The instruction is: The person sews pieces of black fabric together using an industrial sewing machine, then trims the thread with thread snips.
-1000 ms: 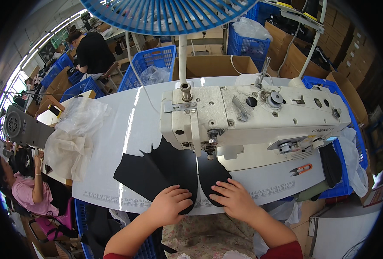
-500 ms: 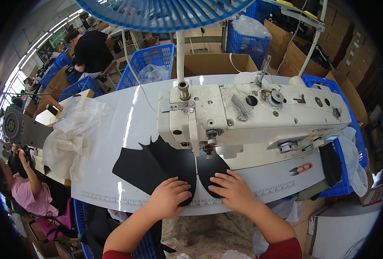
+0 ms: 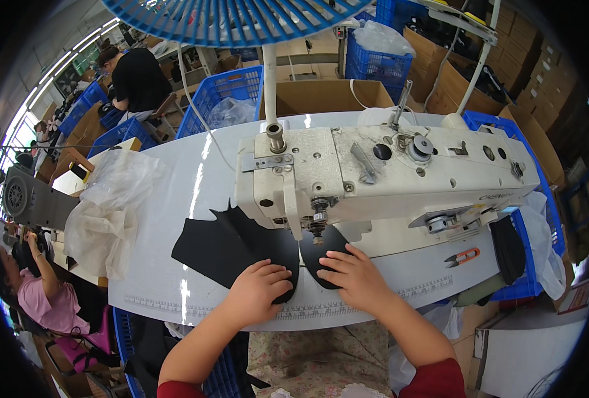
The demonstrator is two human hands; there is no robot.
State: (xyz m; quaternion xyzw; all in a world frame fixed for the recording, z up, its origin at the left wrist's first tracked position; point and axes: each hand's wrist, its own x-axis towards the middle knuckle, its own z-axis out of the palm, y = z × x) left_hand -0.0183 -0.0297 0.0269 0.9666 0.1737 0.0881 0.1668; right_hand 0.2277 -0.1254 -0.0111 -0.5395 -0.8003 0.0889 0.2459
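A black fabric piece (image 3: 205, 245) lies flat on the white sewing table, part of it under the head of a white sewing machine (image 3: 294, 179). My left hand (image 3: 261, 289) rests palm down on its near edge, fingers stretched forward. On the rounded right part of the black fabric (image 3: 326, 255), my right hand (image 3: 351, 276) lies with fingers spread. A narrow slit of table shows between the two rounded parts, just in front of the needle area. The machine head hides the fabric's far middle and the needle tip.
Orange-handled thread snips (image 3: 463, 257) lie right of my right hand. A ruler strip (image 3: 168, 304) runs along the table's near edge. Crumpled plastic (image 3: 112, 212) covers the left side. Blue crates (image 3: 225, 99) and a cardboard box (image 3: 327, 97) stand behind. Two people sit working at left.
The black fabric has slid a little away from me under the machine head. Both my hands have moved forward with it, still lying on it. The view has shifted slightly.
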